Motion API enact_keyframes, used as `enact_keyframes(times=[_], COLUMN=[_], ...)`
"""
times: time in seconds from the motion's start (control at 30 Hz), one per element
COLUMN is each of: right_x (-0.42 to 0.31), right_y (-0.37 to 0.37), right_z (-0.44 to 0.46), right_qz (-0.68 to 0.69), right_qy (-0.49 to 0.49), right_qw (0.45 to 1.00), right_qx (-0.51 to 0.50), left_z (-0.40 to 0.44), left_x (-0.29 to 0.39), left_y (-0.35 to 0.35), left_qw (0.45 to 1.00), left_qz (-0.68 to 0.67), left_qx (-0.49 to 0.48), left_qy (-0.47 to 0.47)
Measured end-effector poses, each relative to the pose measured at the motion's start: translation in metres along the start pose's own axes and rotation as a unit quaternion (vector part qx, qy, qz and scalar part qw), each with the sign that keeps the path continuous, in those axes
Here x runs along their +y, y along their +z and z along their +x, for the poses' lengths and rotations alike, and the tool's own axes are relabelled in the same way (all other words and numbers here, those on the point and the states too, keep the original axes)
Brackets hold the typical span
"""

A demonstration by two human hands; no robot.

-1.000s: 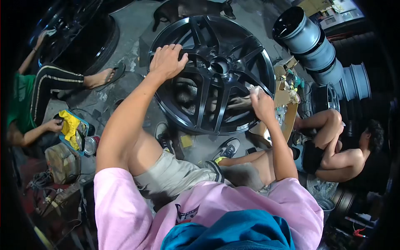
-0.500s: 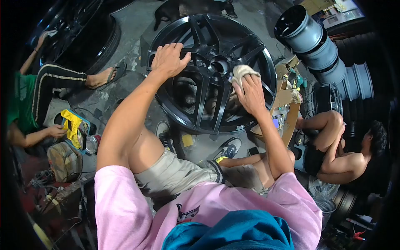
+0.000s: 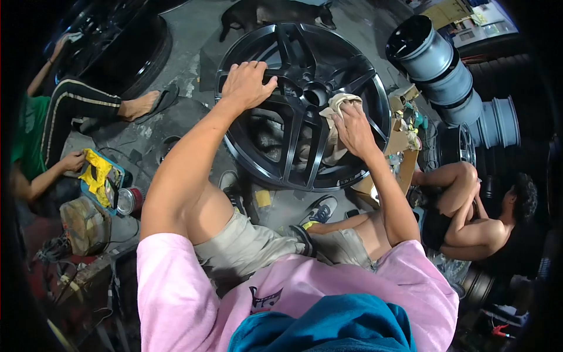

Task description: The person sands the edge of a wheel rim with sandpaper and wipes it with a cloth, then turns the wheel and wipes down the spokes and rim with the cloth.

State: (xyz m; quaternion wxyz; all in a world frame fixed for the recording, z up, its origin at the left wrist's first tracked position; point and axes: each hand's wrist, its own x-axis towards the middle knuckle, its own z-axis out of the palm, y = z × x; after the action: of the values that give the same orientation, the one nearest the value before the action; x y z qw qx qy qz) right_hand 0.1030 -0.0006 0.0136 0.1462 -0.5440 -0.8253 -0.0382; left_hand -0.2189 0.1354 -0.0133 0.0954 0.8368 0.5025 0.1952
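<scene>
A black multi-spoke car wheel rim [image 3: 291, 144] stands tilted in front of my knees, without a tyre. My left hand [image 3: 249, 85] lies over a spoke on its left side, fingers bent over the far edge and thumb apart, gripping it. On the right, my right hand [image 3: 353, 130] is closed on a crumpled off-white cloth [image 3: 337, 105]. The cloth touches the rim just right of the round centre hole, and part of it hangs down. My right fingers are partly hidden in its folds.
A black dog [image 3: 249, 14] lies behind the rim. Bare rims [image 3: 431, 56] are stacked at the right, near a crouching person [image 3: 469, 217]. At left, another person's hand [image 3: 73, 160] touches a yellow cloth [image 3: 97, 176] by a tin [image 3: 128, 200]. A cardboard box [image 3: 406, 170] stands right.
The cloth in my right hand has shifted slightly and is bunched differently. My left hand keeps its place on the spoke. The whole view has shifted a little.
</scene>
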Motion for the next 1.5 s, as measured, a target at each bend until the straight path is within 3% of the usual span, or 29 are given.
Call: enact_keyframes(times=[0.17, 0.3, 0.33, 0.4, 0.53, 0.6, 0.67, 0.73, 0.8, 0.87, 1.07, 1.13, 1.17, 1.23, 1.27, 1.3, 1.33, 1.43, 1.5], right_x=[0.012, 0.035, 0.043, 0.052, 0.055, 0.052, 0.032, 0.014, 0.007, 0.012, 0.027, 0.027, 0.03, 0.042, 0.039, 0.051, 0.047, 0.023, -0.001], right_y=[-0.004, 0.025, 0.035, 0.051, 0.062, 0.057, 0.043, 0.038, 0.036, 0.042, 0.058, 0.053, 0.049, 0.034, -0.001, -0.027, -0.063, -0.163, -0.164], right_z=[0.012, 0.039, 0.056, 0.079, 0.094, 0.076, 0.062, 0.052, 0.05, 0.063, 0.093, 0.092, 0.09, 0.1, 0.111, 0.129, 0.151, 0.205, 0.219], right_qz=[0.121, -0.084, -0.083, -0.196, -0.198, -0.142, -0.088, 0.033, 0.033, -0.089, -0.068, 0.013, 0.151, 0.418, 0.312, 0.319, 0.42, 0.523, 0.419], right_qy=[0.045, -0.011, -0.01, 0.056, 0.13, 0.034, 0.05, -0.014, 0.009, 0.049, 0.108, 0.173, 0.209, 0.255, 0.259, 0.276, 0.213, 0.032, 0.034], right_qw=[0.989, 0.995, 0.995, 0.978, 0.968, 0.988, 0.993, 0.992, 0.994, 0.991, 0.991, 0.982, 0.96, 0.853, 0.891, 0.874, 0.828, 0.789, 0.859], right_qx=[-0.068, 0.054, 0.057, -0.035, -0.085, 0.054, 0.069, 0.12, 0.106, 0.085, 0.037, 0.07, 0.109, 0.183, 0.202, 0.242, 0.305, 0.322, 0.291], left_z=[-0.001, 0.002, 0.003, 0.002, -0.001, 0.0, 0.002, 0.003, 0.003, 0.004, 0.004, 0.005, 0.005, 0.005, 0.005, 0.005, 0.005, 0.006, 0.005], left_x=[-0.005, 0.001, 0.001, 0.0, 0.001, 0.002, -0.001, 0.003, 0.005, 0.006, 0.006, 0.006, 0.005, 0.003, 0.004, 0.003, 0.003, 0.006, 0.007], left_y=[0.007, 0.002, 0.002, 0.003, 0.005, 0.003, 0.006, 0.004, 0.0, -0.003, -0.003, -0.001, 0.001, 0.003, 0.003, 0.003, 0.003, 0.0, -0.006], left_qw=[0.999, 1.0, 1.0, 1.0, 1.0, 0.999, 0.999, 0.999, 1.0, 1.0, 0.999, 0.998, 0.998, 0.997, 0.997, 0.997, 0.996, 0.997, 0.996], left_qz=[0.002, -0.004, -0.001, -0.005, -0.011, -0.016, -0.026, -0.02, -0.011, -0.022, -0.028, -0.041, -0.038, -0.045, -0.051, -0.05, -0.052, -0.054, -0.055], left_qx=[0.05, 0.015, 0.015, 0.013, 0.028, 0.032, 0.027, 0.036, -0.002, 0.003, 0.029, 0.041, 0.051, 0.06, 0.063, 0.059, 0.065, 0.055, 0.063], left_qy=[0.014, 0.006, 0.007, 0.009, 0.003, 0.004, -0.002, 0.005, 0.001, 0.003, 0.004, 0.004, 0.01, 0.011, 0.012, 0.011, 0.016, 0.014, 0.019])
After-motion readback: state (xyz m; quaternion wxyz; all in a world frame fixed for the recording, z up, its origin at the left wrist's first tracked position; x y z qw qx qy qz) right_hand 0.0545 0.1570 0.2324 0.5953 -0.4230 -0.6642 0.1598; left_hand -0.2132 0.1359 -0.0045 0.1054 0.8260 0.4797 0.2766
